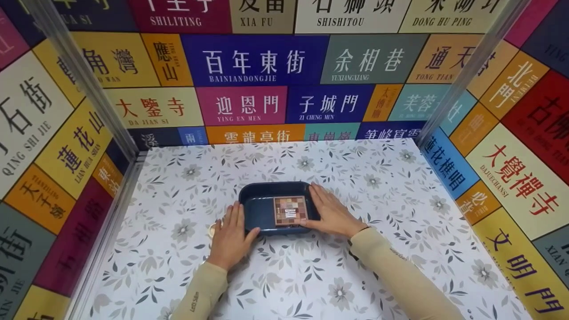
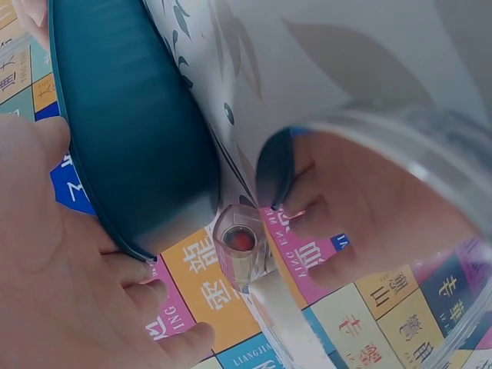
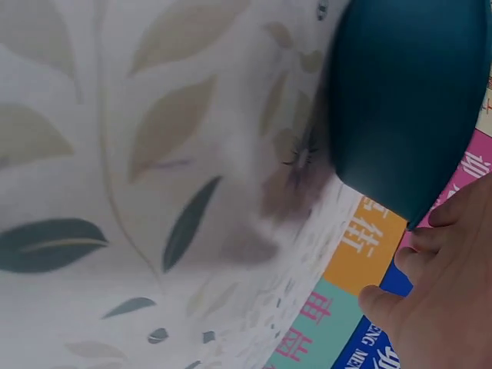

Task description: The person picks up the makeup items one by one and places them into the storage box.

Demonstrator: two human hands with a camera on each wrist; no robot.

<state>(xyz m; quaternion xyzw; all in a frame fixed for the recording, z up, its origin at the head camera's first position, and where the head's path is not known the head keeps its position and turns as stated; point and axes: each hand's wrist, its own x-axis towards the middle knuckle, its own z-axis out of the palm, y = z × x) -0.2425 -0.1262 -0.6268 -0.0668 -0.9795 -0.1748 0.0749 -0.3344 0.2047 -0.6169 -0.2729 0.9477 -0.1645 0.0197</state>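
Observation:
A dark blue rectangular tray (image 1: 260, 212) with rounded corners sits on the floral-patterned surface. Inside it, on the right, lies a square makeup palette (image 1: 284, 209) with brown and pinkish squares. My left hand (image 1: 229, 238) holds the tray's left end, fingers along the side and thumb by the front corner. At the other end, my right hand (image 1: 333, 213) grips it with fingers on the right side and the thumb over the front rim, overlapping the palette. Left of my left hand, a small round cream-coloured thing (image 1: 212, 229) peeks out, mostly hidden.
In the left wrist view, a reflective round piece (image 2: 369, 200) mirrors my hand, beside a clear fitting with a red centre (image 2: 241, 240). Colourful panels with printed characters (image 1: 253, 60) enclose the floral tabletop (image 1: 346, 289) at back and sides, with metal posts (image 1: 95, 84) at the corners.

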